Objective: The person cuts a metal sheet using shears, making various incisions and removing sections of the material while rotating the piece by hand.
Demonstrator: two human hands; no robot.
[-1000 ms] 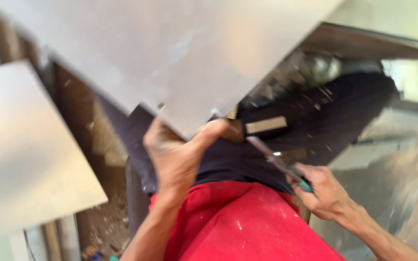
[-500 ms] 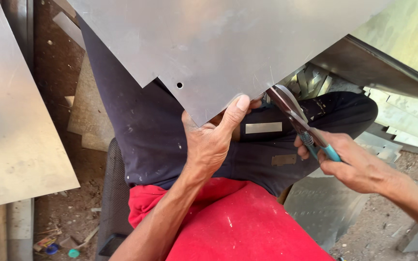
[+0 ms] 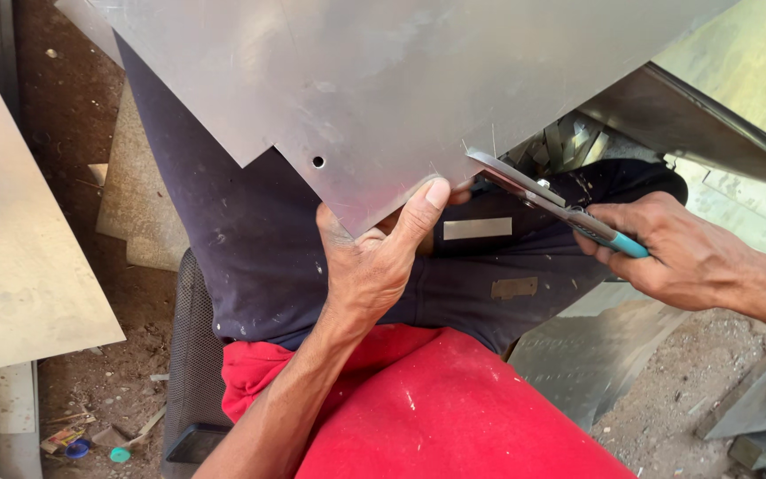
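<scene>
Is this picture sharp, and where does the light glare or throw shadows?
Head view: sharp, no motion blur; the large grey sheet-metal panel shows soft sheen; strong sun glare on the upper-right metal sheet; the dark trousers lie shaded beneath the panel.

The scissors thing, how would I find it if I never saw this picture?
Start at the big grey metal sheet filling the top of the view and follow its lower edge rightwards. There the right hand holds the metal snips, whose blades meet the sheet's edge beside the left hand's thumb. They are the only thing here with a bright blue-green handle.
</scene>
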